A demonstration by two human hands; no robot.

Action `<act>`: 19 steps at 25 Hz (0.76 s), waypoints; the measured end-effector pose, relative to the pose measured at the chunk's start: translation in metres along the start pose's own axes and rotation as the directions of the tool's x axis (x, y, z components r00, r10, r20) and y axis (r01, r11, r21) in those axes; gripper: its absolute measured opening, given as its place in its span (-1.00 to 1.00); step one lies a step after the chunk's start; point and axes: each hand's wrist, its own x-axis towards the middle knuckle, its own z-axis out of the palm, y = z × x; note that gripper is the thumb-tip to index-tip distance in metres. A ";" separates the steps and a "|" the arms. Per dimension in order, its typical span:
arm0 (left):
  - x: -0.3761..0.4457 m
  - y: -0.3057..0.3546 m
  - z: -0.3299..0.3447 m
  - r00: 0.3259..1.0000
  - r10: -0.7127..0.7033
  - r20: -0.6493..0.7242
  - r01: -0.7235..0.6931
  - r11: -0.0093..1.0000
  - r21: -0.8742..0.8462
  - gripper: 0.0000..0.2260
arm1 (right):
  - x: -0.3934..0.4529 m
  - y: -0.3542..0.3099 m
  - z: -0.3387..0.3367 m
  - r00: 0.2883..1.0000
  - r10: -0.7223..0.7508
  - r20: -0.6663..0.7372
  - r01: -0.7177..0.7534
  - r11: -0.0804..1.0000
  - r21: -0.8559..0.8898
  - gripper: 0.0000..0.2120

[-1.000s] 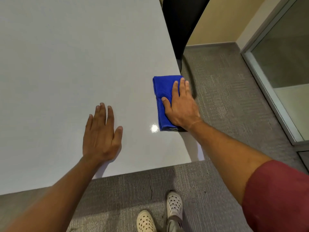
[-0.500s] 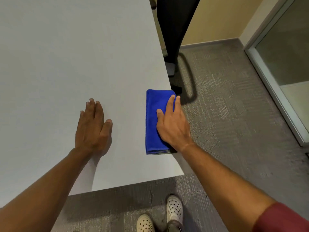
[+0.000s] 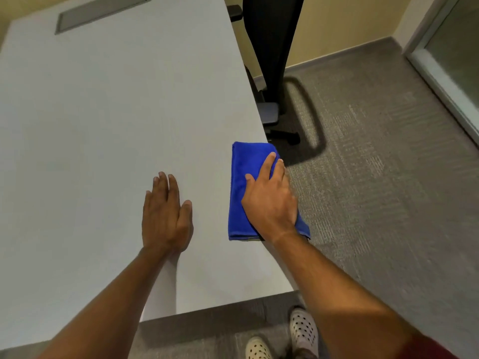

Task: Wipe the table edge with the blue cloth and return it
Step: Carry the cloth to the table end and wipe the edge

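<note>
Head: two hands (image 3: 269, 203), one cloth (image 3: 239, 193)

Table (image 3: 103, 125) occupies the left and centre of the view; its right edge runs from far to near, its near edge lies just ahead of the person's shoes (image 3: 282, 335) on the carpet (image 3: 375, 203). Cloth (image 3: 239, 193), folded, lies on the table at the right edge, one near corner overhanging it. Right hand (image 3: 269, 200) lies flat on the cloth, fingers forward. Left hand (image 3: 166, 216) lies flat on the bare tabletop, left of the cloth and apart from it. Inset panel (image 3: 101, 11) sits in the table's far end. Chair (image 3: 274, 60) stands beyond the cloth, right of the table edge. Wall (image 3: 344, 27) stands behind the chair; a glazed partition (image 3: 451, 60) stands far right.
</note>
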 end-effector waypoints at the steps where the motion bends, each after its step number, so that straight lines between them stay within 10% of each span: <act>1: 0.001 -0.001 0.000 1.000 0.002 0.003 -0.002 1.000 0.000 -0.39 | 0.003 -0.002 0.001 1.000 0.012 -0.006 -0.012 1.000 0.003 -0.32; 19: 0.004 -0.002 0.000 1.000 0.025 0.010 -0.025 1.000 0.019 -0.36 | 0.037 -0.020 0.005 0.997 0.071 -0.042 -0.070 0.997 0.032 -0.34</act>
